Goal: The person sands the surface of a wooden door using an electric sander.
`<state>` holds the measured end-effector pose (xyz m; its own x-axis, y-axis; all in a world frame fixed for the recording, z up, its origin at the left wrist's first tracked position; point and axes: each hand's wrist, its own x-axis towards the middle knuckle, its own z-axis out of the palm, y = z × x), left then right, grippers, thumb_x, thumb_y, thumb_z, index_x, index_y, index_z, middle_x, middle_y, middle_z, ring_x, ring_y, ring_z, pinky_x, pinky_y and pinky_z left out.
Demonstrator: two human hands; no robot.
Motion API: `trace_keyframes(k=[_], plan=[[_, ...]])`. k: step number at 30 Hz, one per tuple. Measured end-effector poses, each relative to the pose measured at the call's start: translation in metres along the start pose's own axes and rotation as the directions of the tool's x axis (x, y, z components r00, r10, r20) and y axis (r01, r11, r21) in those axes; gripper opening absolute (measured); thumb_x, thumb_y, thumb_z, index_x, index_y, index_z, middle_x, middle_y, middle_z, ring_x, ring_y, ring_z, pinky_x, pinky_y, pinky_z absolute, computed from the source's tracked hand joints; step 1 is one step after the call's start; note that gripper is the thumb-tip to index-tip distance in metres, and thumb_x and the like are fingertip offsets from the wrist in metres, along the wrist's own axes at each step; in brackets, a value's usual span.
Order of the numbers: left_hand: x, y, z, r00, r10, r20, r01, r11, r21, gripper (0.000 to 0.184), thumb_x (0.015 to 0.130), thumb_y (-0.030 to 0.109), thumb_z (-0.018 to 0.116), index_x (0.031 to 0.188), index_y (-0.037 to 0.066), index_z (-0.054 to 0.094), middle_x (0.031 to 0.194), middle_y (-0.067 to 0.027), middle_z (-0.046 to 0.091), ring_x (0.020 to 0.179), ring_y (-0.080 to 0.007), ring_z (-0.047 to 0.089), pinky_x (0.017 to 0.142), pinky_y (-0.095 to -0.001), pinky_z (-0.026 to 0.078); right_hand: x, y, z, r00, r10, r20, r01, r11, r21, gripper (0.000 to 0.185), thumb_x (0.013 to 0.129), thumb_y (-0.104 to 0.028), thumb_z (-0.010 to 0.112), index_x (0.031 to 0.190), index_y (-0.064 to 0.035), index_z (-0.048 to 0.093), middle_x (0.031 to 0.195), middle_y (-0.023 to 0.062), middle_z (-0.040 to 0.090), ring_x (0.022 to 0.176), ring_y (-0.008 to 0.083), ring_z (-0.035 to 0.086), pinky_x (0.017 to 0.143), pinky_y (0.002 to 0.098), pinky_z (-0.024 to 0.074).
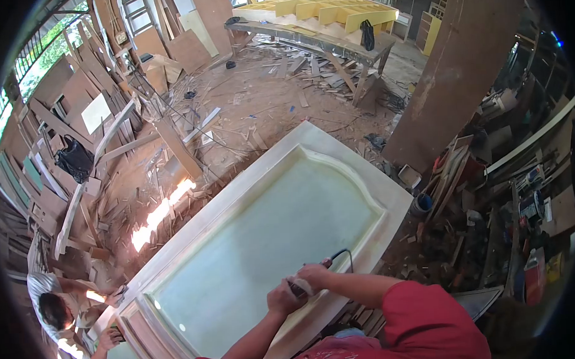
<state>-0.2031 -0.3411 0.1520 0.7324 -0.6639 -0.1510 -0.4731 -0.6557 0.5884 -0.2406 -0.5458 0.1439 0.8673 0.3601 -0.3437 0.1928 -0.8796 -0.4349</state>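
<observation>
While a co-worker leans at one end, both hands wrapped around a corded tool (partly hidden), above a pale panel.

- One tool: body mostly covered by left hand and right hand; type cannot be told.
- One cord: far end lost behind the right arm.
- One panel: near end cut off by the bottom edge.
- One red shirt: cut off at bottom; print illegible.
- One co-worker: lower body hidden; small items in both hands, too small to identify.
- One black bag: contents hidden.
- One bucket: contents unclear.
</observation>
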Motion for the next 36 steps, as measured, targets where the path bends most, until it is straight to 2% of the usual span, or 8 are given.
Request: trace_keyframes(k=[5,9,11,17,24,28,31,36], plan=[[0.06,0.065,0.009,0.998,0.052,0.029,-0.052,0.998,-0.029,0.073,0.075,0.062,0.086,0.116,0.005,0.066,0.091,-0.0207,0.08,0.08,-0.0409,0.079,0.073,-0.0522,0.064,-0.031,0.075,-0.033,0.997,0.055,0.049,-0.05,0.994,-0.101,0.045,0.072,-0.043,0.088,0.104,-0.0145,0.073,0.102,0.0151,0.08,0.098,0.0398,0.076,0.09,0.0526,0.059],[0.066,0.063,0.017,0.998,0.058,0.019,-0.058,0.998,-0.026,0.072,0.075,0.058,0.085,0.117,0.004,0.064,0.09,-0.0208,0.079,0.08,-0.0399,0.079,0.073,-0.0524,0.063,-0.032,0.074,-0.04,0.992,0.116,0.046,-0.113,0.991,-0.073,0.038,0.073,-0.036,0.085,0.105,-0.0151,0.077,0.099,0.0149,0.08,0.1,0.0393,0.077,0.092,0.051,0.0589],[0.05,0.048,0.014,0.998,0.05,0.029,-0.049,0.999,-0.011,0.071,0.076,0.057,0.085,0.117,0.004,0.064,0.09,-0.0209,0.079,0.08,-0.0401,0.079,0.074,-0.0526,0.063,-0.029,0.049,-0.035,0.995,0.087,-0.043,-0.09,0.995,-0.053,0.035,0.074,-0.035,0.085,0.101,-0.0143,0.077,0.099,0.0146,0.081,0.099,0.0391,0.077,0.091,0.051,0.0595],[-0.051,-0.039,-0.035,1.0,-0.013,0.016,0.013,1.0,-0.003,0.068,0.073,0.054,0.086,0.114,0.005,0.064,0.09,-0.0199,0.079,0.08,-0.0415,0.078,0.074,-0.0533,0.063,0.029,-0.065,0.024,1.0,0.018,-0.001,-0.018,1.0,-0.025,0.037,0.072,-0.031,0.085,0.105,-0.0147,0.077,0.094,0.0139,0.081,0.094,0.0383,0.078,0.085,0.0485,0.062],[-0.16,-0.132,-0.085,0.994,-0.097,-0.052,0.097,0.995,-0.001,0.068,0.07,0.051,0.09,0.115,0.007,0.066,0.089,-0.0178,0.078,0.079,-0.0426,0.077,0.073,-0.0532,0.063,0.099,-0.191,0.095,0.996,-0.082,-0.027,0.082,0.996,-0.023,0.031,0.066,-0.029,0.088,0.093,-0.0159,0.081,0.091,0.0125,0.081,0.089,0.0356,0.08,0.083,0.0469,0.0624],[-0.216,-0.187,-0.11,0.989,-0.123,-0.077,0.124,0.992,0.017,0.071,0.068,0.055,0.091,0.114,0.008,0.065,0.088,-0.0169,0.078,0.077,-0.0418,0.077,0.07,-0.0521,0.063,0.131,-0.263,0.117,0.987,-0.159,-0.013,0.159,0.987,-0.011,0.051,0.072,-0.027,0.085,0.119,-0.0151,0.07,0.096,0.0137,0.079,0.096,0.0392,0.078,0.085,0.0507,0.0606],[-0.254,-0.231,-0.117,0.984,-0.153,-0.086,0.158,0.985,0.062,0.073,0.068,0.056,0.092,0.114,0.007,0.064,0.088,-0.0165,0.077,0.076,-0.042,0.077,0.068,-0.0516,0.063,0.153,-0.312,0.125,0.986,-0.147,0.08,0.148,0.989,-0.005,0.052,0.071,-0.027,0.086,0.119,-0.0145,0.07,0.095,0.0146,0.078,0.095,0.0389,0.078,0.085,0.0511,0.0602],[-0.313,-0.276,-0.143,0.98,-0.158,-0.122,0.164,0.986,0.039,0.076,0.066,0.057,0.092,0.116,0.008,0.062,0.086,-0.0162,0.076,0.074,-0.0411,0.076,0.066,-0.0511,0.062,0.174,-0.385,0.142,0.982,-0.183,0.036,0.182,0.983,0.031,0.062,0.069,-0.03,0.089,0.126,-0.0143,0.07,0.098,0.0123,0.079,0.097,0.0353,0.078,0.088,0.0478,0.0588]])
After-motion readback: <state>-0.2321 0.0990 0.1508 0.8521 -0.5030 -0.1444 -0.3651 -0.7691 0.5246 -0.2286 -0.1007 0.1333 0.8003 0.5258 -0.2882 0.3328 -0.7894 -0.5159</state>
